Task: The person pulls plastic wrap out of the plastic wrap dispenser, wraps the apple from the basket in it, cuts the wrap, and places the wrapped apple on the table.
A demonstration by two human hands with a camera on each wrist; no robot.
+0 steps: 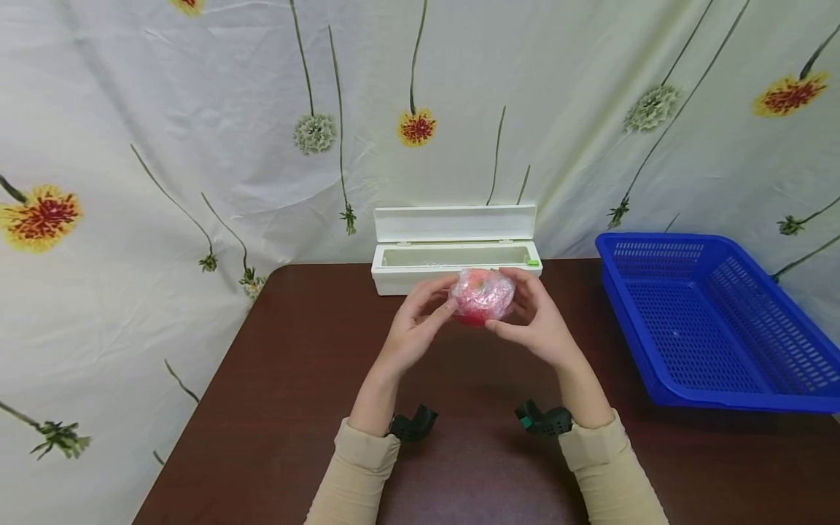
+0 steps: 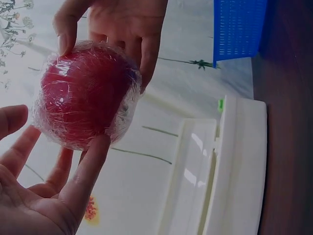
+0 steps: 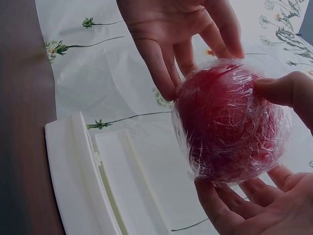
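Note:
A red apple [image 1: 482, 295] wrapped in crinkled clear cling film is held up above the table between both hands. On its left side, the left hand [image 1: 416, 328] supports it with the fingertips. The right hand [image 1: 539, 324] grips the opposite side, its thumb on the near face and the fingers curled behind. In the left wrist view the film on the apple [image 2: 85, 93] bunches loosely along one edge. From the right wrist, the right thumb presses the wrapped apple [image 3: 230, 122] while other fingers sit under it.
Behind the hands stands a long white cling film dispenser box [image 1: 420, 281], its lid raised and a green piece at its right end. A blue plastic basket [image 1: 630, 328] sits at the right of the dark brown table [image 1: 282, 408]. Flower-patterned cloth [image 1: 236, 95] hangs behind.

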